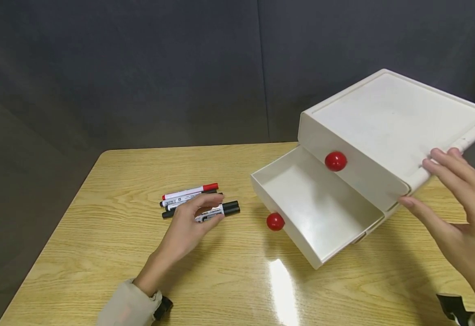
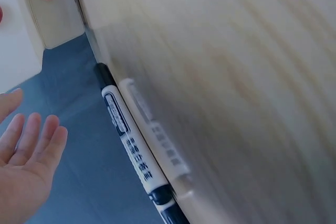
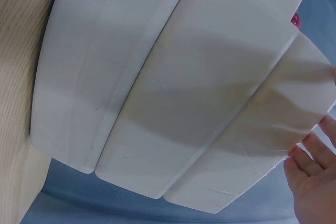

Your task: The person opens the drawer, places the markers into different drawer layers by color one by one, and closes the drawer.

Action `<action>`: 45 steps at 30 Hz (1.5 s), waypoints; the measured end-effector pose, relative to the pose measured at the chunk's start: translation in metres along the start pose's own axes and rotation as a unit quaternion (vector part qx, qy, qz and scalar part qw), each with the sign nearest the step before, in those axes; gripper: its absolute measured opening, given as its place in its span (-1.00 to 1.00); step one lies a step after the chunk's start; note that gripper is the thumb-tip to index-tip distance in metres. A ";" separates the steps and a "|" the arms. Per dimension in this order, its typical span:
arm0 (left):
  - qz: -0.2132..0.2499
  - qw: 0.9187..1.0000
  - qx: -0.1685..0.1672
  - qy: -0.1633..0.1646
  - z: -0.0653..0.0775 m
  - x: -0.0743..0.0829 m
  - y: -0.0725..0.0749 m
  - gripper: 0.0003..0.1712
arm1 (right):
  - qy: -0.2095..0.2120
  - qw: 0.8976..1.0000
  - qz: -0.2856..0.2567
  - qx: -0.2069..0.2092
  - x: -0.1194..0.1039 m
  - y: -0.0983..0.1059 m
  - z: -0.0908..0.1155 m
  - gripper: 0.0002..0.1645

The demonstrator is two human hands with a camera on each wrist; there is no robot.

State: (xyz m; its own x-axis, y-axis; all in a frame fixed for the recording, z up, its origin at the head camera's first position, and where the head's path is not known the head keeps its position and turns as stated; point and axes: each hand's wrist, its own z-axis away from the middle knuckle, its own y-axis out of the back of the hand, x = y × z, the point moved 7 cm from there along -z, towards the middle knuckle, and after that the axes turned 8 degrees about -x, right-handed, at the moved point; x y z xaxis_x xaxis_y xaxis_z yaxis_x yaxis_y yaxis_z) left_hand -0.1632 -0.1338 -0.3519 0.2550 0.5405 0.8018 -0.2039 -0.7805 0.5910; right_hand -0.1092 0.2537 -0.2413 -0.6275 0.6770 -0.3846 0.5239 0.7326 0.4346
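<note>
A white drawer cabinet stands on the right side of the table. Its upper drawer with a red round knob is closed, while the lower drawer is pulled out and looks empty inside. My right hand rests its fingertips on the cabinet's top edge, thumb near the front corner. At the left lie several markers, one with a red cap and others with black caps. Just over them hovers my left hand, thumb and fingers spread apart. A black-capped marker shows beside that hand in the left wrist view.
The wooden table has its far edge against a dark curtain. The pulled-out drawer juts toward the table's middle, its red knob in front. The cabinet's side fills much of the right wrist view.
</note>
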 end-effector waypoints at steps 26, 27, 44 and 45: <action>-0.065 0.998 -0.011 0.019 0.007 -0.030 0.023 -0.56 | -0.001 1.000 -0.007 0.001 0.003 0.001 0.002 -0.02; -0.065 0.998 -0.012 0.019 0.007 -0.031 0.023 -0.56 | -0.001 1.000 -0.007 0.001 0.003 0.001 0.002 -0.02; -0.110 0.991 -0.052 0.060 0.008 -0.048 0.026 -0.62 | 0.003 1.000 -0.010 0.004 -0.001 0.000 -0.001 -0.02; -0.111 0.990 -0.054 0.063 0.008 -0.049 0.026 -0.62 | 0.003 1.000 -0.011 0.005 -0.001 0.000 -0.001 -0.02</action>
State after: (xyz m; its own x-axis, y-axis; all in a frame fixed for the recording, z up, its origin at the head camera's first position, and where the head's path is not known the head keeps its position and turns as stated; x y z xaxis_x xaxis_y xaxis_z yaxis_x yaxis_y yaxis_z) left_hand -0.1731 -0.1831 -0.3767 0.1864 0.7357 0.6511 -0.2582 -0.6028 0.7550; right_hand -0.1090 0.2528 -0.2397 -0.6426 0.6602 -0.3889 0.5152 0.7480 0.4184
